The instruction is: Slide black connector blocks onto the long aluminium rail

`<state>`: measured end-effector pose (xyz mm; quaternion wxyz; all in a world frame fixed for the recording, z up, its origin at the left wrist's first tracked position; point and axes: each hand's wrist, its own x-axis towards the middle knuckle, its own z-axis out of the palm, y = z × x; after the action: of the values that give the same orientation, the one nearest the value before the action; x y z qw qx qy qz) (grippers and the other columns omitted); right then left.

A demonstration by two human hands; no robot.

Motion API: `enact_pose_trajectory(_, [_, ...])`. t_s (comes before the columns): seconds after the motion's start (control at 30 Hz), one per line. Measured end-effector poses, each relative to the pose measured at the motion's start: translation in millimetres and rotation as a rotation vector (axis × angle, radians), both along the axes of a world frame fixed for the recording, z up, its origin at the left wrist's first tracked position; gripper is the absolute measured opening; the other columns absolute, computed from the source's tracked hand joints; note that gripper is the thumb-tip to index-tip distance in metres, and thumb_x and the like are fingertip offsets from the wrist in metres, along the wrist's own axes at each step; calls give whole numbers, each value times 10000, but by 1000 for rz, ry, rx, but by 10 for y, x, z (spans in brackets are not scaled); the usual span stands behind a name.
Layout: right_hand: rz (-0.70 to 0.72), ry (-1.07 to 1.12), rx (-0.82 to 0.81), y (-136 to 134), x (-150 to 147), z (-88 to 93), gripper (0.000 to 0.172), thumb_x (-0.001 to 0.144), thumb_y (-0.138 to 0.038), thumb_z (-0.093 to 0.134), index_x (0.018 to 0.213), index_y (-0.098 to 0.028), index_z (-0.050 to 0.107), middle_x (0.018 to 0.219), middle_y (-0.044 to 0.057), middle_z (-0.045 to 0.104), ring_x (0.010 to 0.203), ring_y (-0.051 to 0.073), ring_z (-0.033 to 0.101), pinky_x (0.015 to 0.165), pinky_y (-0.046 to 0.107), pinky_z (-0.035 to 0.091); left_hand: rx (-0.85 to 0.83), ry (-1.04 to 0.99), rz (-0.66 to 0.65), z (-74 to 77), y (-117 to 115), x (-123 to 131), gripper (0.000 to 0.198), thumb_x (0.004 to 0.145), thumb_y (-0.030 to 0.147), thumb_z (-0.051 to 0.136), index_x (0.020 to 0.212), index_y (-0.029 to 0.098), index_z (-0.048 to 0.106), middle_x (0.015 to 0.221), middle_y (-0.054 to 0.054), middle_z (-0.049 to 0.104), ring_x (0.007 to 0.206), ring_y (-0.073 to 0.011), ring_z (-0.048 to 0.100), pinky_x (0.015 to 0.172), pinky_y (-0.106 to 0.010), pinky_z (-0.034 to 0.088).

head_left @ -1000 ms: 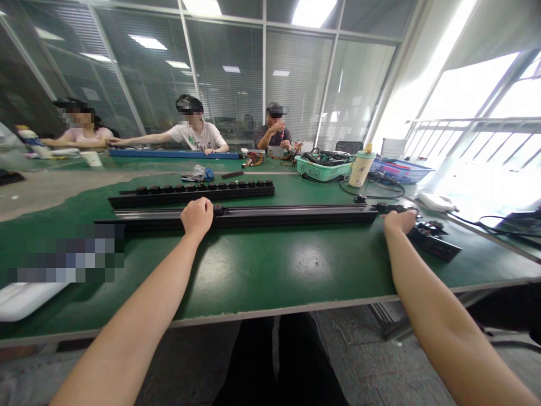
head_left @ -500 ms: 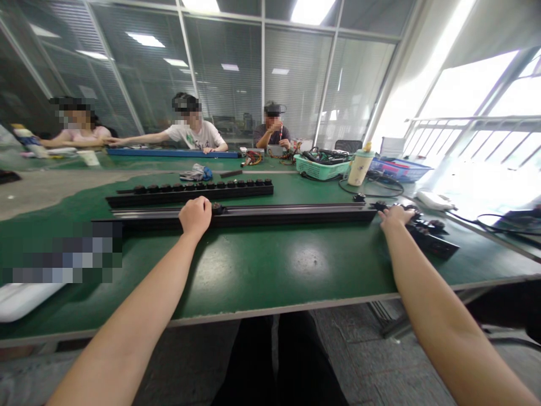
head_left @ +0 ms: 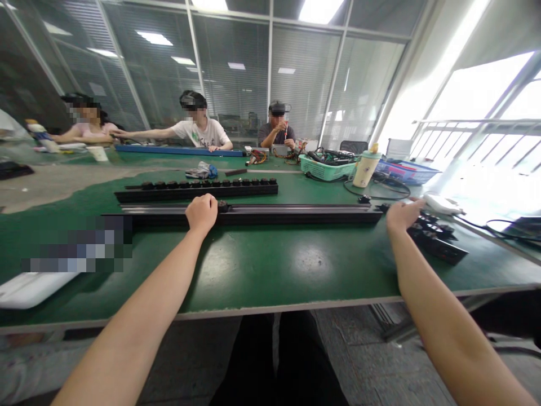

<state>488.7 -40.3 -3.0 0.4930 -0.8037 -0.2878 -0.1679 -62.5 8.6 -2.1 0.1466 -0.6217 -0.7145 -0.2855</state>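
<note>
A long black rail with a bright metal strip along its top lies across the green table. My left hand is closed over its left part, fingers curled and mostly hidden. Just right of that hand, a small black block sits on the rail. Beyond the rail's right end, my right hand hovers by a cluster of black parts, its visible fingers stretched rightward. Whether it touches any part cannot be made out. Another small black part stands behind the rail's right end.
Behind lies a second black rail with several round black pieces. A green basket, a cream bottle, a blue basket and a white power strip stand to the right. Three people sit opposite, by a blue bar.
My right hand has lifted slightly from the black parts, its fingers reaching further right. My left hand keeps its place on the rail. The view has shifted a little.
</note>
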Motion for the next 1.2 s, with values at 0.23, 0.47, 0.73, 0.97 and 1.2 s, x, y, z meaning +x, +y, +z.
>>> enact_pose_trajectory(0.23, [540,-448,-98,40,-761,-1,353,973,-198,380,1270,-102,546,1150,188,664,1120,274,607,1020,403,432,43,13,-2,-54,-6,-33,437,1025,336,282,1042,209,699,1025,-136,720,1008,-287,650,751,-352,426])
enact_pose_trajectory(0.47, [1168,-682,-235,51,-2207,122,327,1000,-295,425,1258,-149,563,1071,132,660,1034,262,605,979,394,453,55,18,-26,-86,-12,-49,413,1028,313,284,1008,209,683,1020,-126,728,1011,-275,649,748,-350,411])
enact_pose_trajectory(0.73, [1213,-646,-424,211,-3800,142,374,1028,-311,438,1305,-94,565,1271,222,617,1204,315,578,1050,430,436,46,28,-26,-84,-26,-33,405,1035,324,286,999,207,672,1047,-135,728,1030,-282,648,769,-356,406])
enact_pose_trajectory(0.97, [1313,-564,-369,364,-4175,71,348,1044,-349,441,1315,-171,566,1312,169,646,1208,276,607,1043,385,445,33,6,-45,-93,1,-47,383,1029,318,305,1021,210,672,1068,-136,725,1059,-283,640,792,-352,418])
enact_pose_trajectory(1.2, [1248,-418,-316,391,-4188,-44,317,1060,-389,409,1277,-228,575,1291,90,684,1183,234,629,976,348,485,33,-28,-52,-80,-8,-39,378,1028,310,311,1025,208,674,1083,-135,726,1069,-287,635,807,-361,421])
